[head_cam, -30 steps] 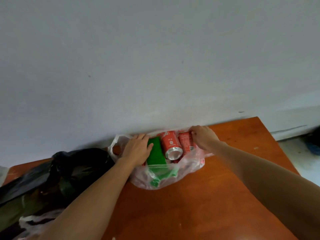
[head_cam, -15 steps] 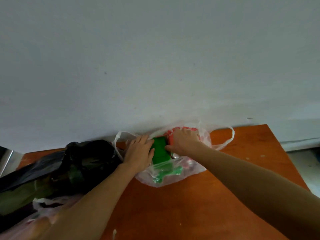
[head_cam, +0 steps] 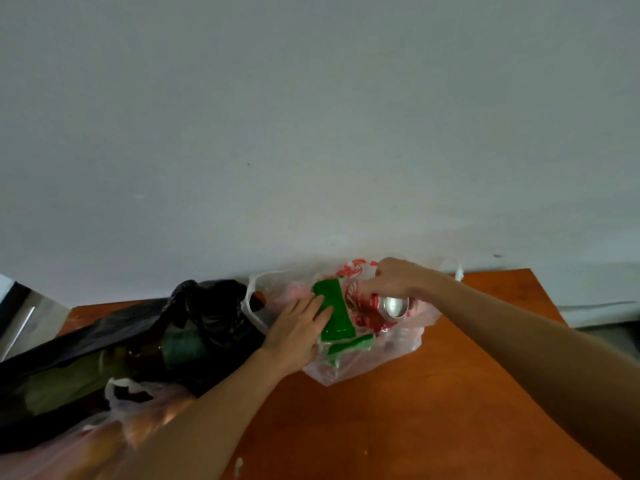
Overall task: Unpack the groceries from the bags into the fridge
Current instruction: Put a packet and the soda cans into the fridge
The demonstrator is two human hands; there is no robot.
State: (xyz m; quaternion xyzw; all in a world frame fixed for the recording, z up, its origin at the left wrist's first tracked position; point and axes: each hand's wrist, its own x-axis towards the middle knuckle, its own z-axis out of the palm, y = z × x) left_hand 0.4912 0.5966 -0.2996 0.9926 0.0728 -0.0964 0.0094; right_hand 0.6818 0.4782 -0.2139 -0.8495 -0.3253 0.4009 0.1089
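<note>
A clear plastic bag (head_cam: 374, 362) lies on the orange-brown table (head_cam: 433, 410) against the wall. Inside it are a green can (head_cam: 334, 313) and red cans. My right hand (head_cam: 398, 277) grips one red can (head_cam: 367, 301) from above, its silver end facing me. My left hand (head_cam: 298, 332) lies on the bag's left side with fingers straight, touching the green can. No fridge is in view.
A black plastic bag (head_cam: 114, 344) holding dark green bottles lies at the left. A pinkish clear bag (head_cam: 114, 431) with orange things sits at the lower left. A grey wall (head_cam: 311, 133) rises right behind the table. The table's right edge drops to the floor.
My right hand moved from the bag's right rim into the bag and took hold of a red can, tilting it up. My left hand stayed on the bag's left side.
</note>
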